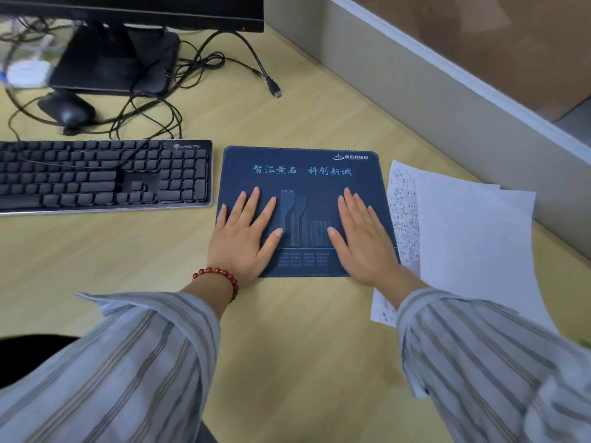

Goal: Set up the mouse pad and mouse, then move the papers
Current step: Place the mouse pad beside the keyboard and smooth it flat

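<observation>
The mouse pad (300, 174) lay flat mid-worktop (287, 330), left hand (244, 238) and right hand (363, 238) pressed open-palmed on it, grasping nothing. Papers (473, 238) touched its right edge; keyboard (102, 175) sat left; the mouse (67, 110) rested among cables (153, 113) behind.

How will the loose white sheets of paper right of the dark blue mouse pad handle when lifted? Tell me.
The white paper sheets look thin, so they will probably flop and bend. They lie fanned and unclipped, so they may slide apart. One edge seems tucked under the dark blue mouse pad, which might drag.
</observation>
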The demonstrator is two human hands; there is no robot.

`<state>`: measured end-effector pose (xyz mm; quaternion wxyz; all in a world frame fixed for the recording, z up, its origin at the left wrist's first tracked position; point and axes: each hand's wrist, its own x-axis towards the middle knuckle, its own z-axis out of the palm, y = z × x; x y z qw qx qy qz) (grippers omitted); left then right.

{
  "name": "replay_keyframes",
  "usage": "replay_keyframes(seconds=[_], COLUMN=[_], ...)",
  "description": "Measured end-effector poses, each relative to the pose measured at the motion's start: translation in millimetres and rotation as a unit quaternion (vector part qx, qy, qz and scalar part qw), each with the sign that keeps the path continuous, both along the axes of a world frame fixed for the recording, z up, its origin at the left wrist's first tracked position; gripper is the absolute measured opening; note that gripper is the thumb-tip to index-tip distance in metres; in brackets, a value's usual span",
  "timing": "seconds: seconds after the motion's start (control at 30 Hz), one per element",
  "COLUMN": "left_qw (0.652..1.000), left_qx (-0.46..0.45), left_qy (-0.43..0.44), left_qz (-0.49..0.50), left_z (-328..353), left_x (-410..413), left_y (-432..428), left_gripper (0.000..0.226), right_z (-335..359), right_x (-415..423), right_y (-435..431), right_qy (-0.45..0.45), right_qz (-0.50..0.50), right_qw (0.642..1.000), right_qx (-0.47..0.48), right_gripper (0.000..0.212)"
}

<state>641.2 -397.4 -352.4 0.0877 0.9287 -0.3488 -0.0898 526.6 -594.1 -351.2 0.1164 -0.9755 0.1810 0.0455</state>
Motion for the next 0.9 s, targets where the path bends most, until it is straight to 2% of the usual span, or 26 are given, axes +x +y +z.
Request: replay_keyframes(seconds=[0.13,0.37,0.63,0.9], left_qw=[1.000,0.999,1.000,0.998], left_qx=[0.006,0.028,0.007,0.053], left_qy=[-0.007,-0.025,-0.010,-0.001], left_qz=[0.002,0.012,0.013,-0.021], left_z=[1,-1,1,5], left_x=[1,1,3,5], left_y=[1,0,1,3], left_gripper=[0.069,0.065,0.067,0.074], right_z=[2,-2,-4,0], right_x=[-14,-17,-14,-14], right_y=[-14,-17,-19,-17], right_qy=[0.000,-0.001,-0.013,0.004], right_qz=[0.013,-0.021,-0.029,-0.028], right_qw=[1.000,1.000,0.999,1.000], right_qx=[-0.016,-0.021,-0.015,-0.009], right_gripper=[0.075,0.074,0.067,0.063])
